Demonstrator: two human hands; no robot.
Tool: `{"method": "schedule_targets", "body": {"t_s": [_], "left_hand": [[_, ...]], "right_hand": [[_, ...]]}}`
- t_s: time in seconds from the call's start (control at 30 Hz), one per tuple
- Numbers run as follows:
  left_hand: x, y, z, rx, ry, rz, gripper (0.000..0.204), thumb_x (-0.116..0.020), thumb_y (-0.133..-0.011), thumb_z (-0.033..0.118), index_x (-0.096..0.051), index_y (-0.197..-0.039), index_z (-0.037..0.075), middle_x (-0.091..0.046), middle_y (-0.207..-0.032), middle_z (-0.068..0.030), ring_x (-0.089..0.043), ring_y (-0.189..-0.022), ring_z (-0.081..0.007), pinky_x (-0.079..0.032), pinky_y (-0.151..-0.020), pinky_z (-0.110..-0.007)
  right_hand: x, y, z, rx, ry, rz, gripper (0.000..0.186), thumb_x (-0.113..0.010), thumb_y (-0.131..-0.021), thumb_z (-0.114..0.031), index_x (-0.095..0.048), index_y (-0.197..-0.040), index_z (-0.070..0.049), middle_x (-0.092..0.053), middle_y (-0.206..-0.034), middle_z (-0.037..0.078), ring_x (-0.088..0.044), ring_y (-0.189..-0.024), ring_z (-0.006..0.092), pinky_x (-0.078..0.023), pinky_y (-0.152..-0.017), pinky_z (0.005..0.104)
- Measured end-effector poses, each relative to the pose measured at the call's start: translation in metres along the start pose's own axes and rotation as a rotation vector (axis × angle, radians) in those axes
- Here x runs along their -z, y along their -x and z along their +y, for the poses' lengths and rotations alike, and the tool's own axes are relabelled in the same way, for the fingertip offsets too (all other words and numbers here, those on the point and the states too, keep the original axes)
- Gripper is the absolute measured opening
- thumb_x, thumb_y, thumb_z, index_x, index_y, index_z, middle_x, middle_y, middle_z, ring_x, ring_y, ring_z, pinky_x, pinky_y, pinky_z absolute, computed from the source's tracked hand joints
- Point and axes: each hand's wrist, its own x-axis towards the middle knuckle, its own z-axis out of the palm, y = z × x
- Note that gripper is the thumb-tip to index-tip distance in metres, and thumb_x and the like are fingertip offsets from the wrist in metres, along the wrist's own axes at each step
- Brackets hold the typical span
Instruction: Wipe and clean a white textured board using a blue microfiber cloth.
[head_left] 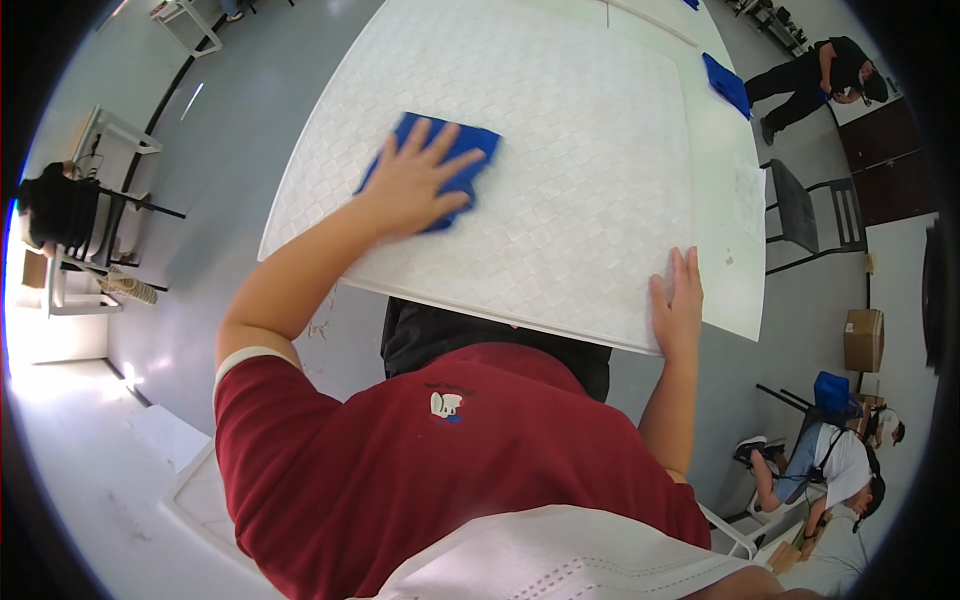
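A large white panel (560, 190) with a raised basket-weave pattern lies flat before me, its near edge close to my body. On its left part rests a crumpled blue cloth (415, 133). My left hand (408, 185) lies flat over this cloth with fingers spread, pressing it against the panel rather than gripping it. At the panel's near right corner, my right hand (680, 308) rests with fingers stretched out and the thumb a little apart, touching the edge and holding nothing. The palm's underside is hidden on both hands.
The panel lies on a white table (735, 270). Another blue cloth (727, 85) sits at its right edge. A dark chair (800, 210) stands to the right, with a standing person (840, 75) beyond. Lower right are a seated person (840, 465) and a cardboard box (863, 340).
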Motion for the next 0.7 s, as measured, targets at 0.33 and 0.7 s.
{"method": "schedule_targets", "body": {"t_s": [0.33,0.7], "left_hand": [[-0.006,-0.019,-0.116,0.499,-0.13,0.015,0.059,-0.039,-0.09,0.057,-0.028,-0.143,0.034,-0.016,-0.152,-0.0093,-0.013,-0.138,-0.0392,-0.017,-0.103,-0.065],[-0.016,-0.068,-0.106,0.46,-0.114,-0.032,0.057,-0.037,-0.091,0.053,-0.03,-0.143,0.03,-0.013,-0.153,-0.0091,-0.012,-0.137,-0.0421,-0.011,-0.101,-0.068]], "right_hand": [[0.004,-0.001,-0.002,-0.055,-0.009,-0.005,0.051,-0.056,-0.087,-0.024,-0.044,-0.131,-0.001,-0.03,-0.143,0.025,-0.034,-0.128,0.0395,-0.028,-0.105,0.0436],[0.001,0.0,-0.003,-0.058,-0.083,0.087,0.049,-0.059,-0.085,-0.024,-0.047,-0.128,-0.004,-0.034,-0.141,0.022,-0.034,-0.128,0.0386,-0.029,-0.105,0.0437]]}}
